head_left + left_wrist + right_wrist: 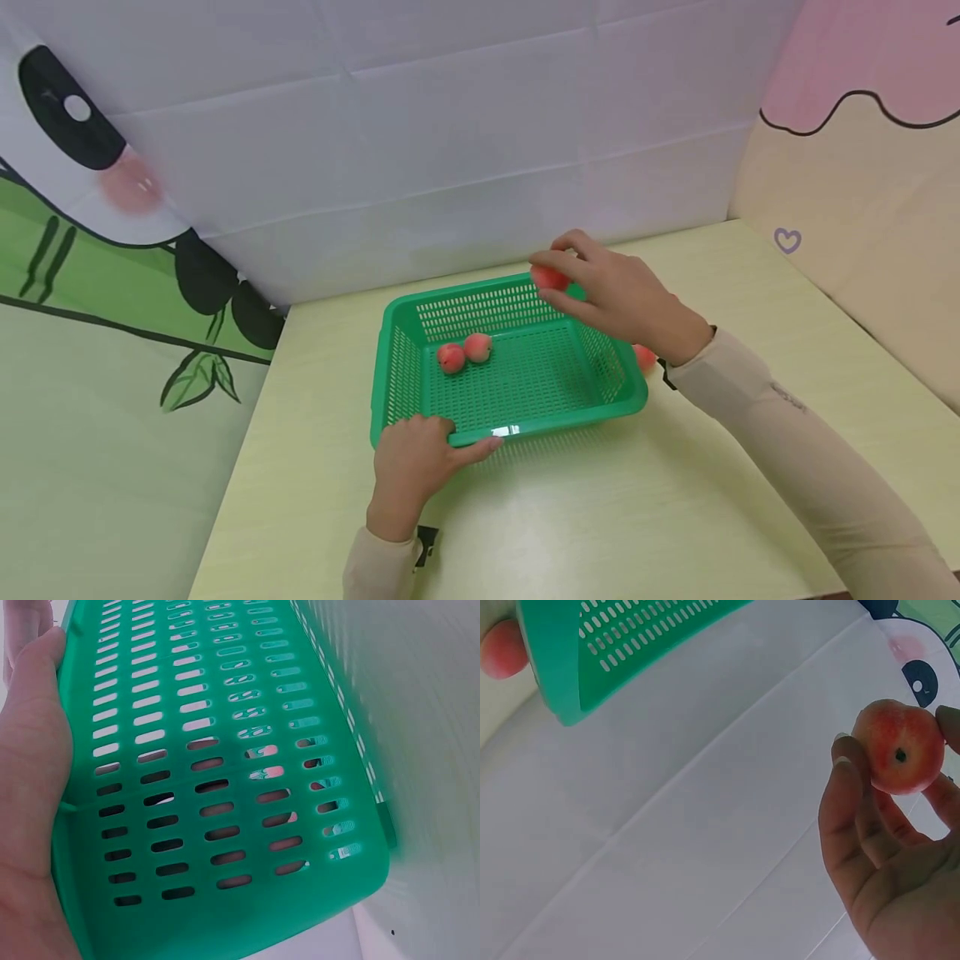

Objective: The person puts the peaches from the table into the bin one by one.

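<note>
My right hand [626,292] pinches a red-pink peach [547,277] between thumb and fingertips, above the far right rim of a green plastic basket [600,413]. In the right wrist view the dark stem spot of that peach [889,761] faces the camera. The left hand [412,467] grips the basket's near rim towards its left corner, the thumb stretched along the outside. Seen from the left wrist, that hand [34,817] lies along the rim beside the slotted wall [172,825]. Inside the basket, left of its middle, lie one peach [451,359] and a paler peach [477,347], side by side.
Another peach [644,358] sits on the pale yellow table [540,517] just outside the basket's right side, partly hidden by the right wrist. A white cloth wall [465,150] rises behind the table, and a beige printed wall [862,225] stands at the right.
</note>
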{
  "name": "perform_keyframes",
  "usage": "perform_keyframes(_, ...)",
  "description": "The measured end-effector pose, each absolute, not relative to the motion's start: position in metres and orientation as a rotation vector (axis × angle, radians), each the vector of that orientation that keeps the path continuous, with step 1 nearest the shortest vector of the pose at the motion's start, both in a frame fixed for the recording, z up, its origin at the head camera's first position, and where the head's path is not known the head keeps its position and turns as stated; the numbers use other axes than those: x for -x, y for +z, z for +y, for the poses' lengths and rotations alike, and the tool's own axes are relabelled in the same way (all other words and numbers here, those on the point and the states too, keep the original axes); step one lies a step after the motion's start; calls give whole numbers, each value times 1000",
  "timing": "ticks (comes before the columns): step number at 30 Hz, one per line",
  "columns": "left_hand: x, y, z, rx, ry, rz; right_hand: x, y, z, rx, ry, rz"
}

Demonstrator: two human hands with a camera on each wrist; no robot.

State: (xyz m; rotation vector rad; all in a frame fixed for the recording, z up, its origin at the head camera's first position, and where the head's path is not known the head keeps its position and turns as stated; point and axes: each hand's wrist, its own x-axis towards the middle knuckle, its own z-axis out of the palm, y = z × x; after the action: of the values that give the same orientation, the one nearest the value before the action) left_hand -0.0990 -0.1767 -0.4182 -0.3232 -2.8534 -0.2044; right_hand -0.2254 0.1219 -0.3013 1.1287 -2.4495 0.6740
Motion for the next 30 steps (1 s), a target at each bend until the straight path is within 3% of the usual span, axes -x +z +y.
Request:
perform_keyframes(15,99,-421,-177,350,-205,-2816,229,-296,111,-1271,893,-2460)
perform_keyframes(30,100,-421,-178,363,-189,-2819,242,-302,96,-1406,831,-2449)
